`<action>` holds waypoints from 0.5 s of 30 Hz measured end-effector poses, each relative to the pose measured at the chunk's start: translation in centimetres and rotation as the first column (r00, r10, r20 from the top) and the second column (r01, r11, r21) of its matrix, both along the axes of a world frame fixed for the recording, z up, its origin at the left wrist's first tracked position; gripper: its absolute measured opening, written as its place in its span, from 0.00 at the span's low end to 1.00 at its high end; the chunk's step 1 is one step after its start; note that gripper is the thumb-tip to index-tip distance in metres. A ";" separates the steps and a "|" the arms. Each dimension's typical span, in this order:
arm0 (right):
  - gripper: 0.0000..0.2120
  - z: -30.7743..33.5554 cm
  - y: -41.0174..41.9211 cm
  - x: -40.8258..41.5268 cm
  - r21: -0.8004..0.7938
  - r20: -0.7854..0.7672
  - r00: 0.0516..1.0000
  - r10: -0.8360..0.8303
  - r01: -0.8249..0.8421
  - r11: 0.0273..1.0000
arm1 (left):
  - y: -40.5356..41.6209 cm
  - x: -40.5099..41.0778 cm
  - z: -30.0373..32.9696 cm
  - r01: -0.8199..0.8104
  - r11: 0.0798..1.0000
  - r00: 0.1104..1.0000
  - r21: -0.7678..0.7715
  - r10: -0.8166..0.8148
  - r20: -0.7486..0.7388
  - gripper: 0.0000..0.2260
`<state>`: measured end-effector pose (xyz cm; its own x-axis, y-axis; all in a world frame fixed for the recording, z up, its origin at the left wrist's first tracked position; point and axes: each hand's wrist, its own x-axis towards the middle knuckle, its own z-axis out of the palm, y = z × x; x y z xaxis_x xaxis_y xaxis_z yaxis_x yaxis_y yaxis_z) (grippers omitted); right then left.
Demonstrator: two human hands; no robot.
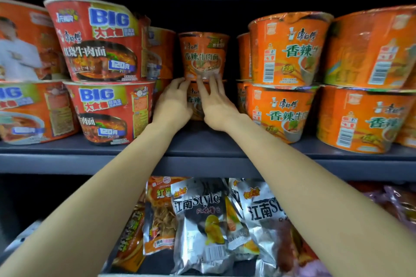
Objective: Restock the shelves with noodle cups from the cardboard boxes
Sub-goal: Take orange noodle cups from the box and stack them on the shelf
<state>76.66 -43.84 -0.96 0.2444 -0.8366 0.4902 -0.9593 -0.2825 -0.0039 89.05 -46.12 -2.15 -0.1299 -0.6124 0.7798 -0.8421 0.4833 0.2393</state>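
Two orange noodle cups stand stacked deep in the middle gap of the grey shelf [202, 164]. The upper orange cup [203, 51] sits on the lower orange cup [194, 99], which my hands partly hide. My left hand [173, 103] reaches in on the left, its fingertips at the base of the upper cup. Beside it, my right hand [213, 105] has straight, spread fingers that touch the seam between the two cups. Neither hand wraps around a cup.
Red BIG noodle bowls [99, 40] are stacked two high to the left of the gap. Orange noodle bowls [288, 49] are stacked two high to its right. Below the shelf lie silver snack bags [198, 220] and other packets. No cardboard box is in view.
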 end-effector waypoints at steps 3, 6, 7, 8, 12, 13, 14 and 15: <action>0.37 0.5 4.2 -0.8 -0.040 0.104 0.988 0.117 -0.113 0.993 | 1.9 -0.2 0.8 0.070 0.996 0.990 -0.064 -0.077 -0.116 0.21; 0.24 0.1 9.8 -4.2 -0.374 0.216 0.941 0.260 -0.166 0.912 | 5.6 -1.2 1.5 0.268 0.962 0.930 -0.053 -0.272 -0.247 0.17; 0.20 -0.2 11.6 -5.9 -0.508 0.244 0.921 0.304 -0.146 0.849 | 7.1 -1.9 1.5 0.343 0.939 0.891 -0.018 -0.332 -0.311 0.16; 0.17 -0.7 13.2 -7.5 -0.607 0.278 0.902 0.329 -0.101 0.788 | 8.6 -2.8 1.4 0.425 0.904 0.841 0.032 -0.382 -0.383 0.18; 0.20 -2.3 15.1 -11.5 -0.531 0.537 0.808 0.241 0.101 0.841 | 10.9 -8.0 0.3 0.622 0.721 0.713 0.306 -0.359 -0.602 0.39; 0.25 -2.6 14.9 -11.6 -0.390 0.618 0.765 0.181 0.099 0.915 | 10.8 -9.1 0.2 0.630 0.701 0.712 0.334 -0.350 -0.609 0.45; 0.30 -2.7 14.7 -11.7 -0.249 0.700 0.701 0.136 0.062 0.967 | 10.6 -10.2 0.0 0.631 0.699 0.711 0.336 -0.349 -0.611 0.51; 0.34 -2.7 14.4 -11.7 -0.140 0.776 0.621 0.109 0.001 0.990 | 10.6 -11.1 -0.1 0.623 0.707 0.715 0.334 -0.342 -0.609 0.56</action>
<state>65.01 -29.39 -3.69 -0.2337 -0.7583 0.6085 -0.5930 -0.3848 -0.7073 77.97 -35.48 -2.23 -0.2279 -0.8710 0.4353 -0.2253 0.4821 0.8467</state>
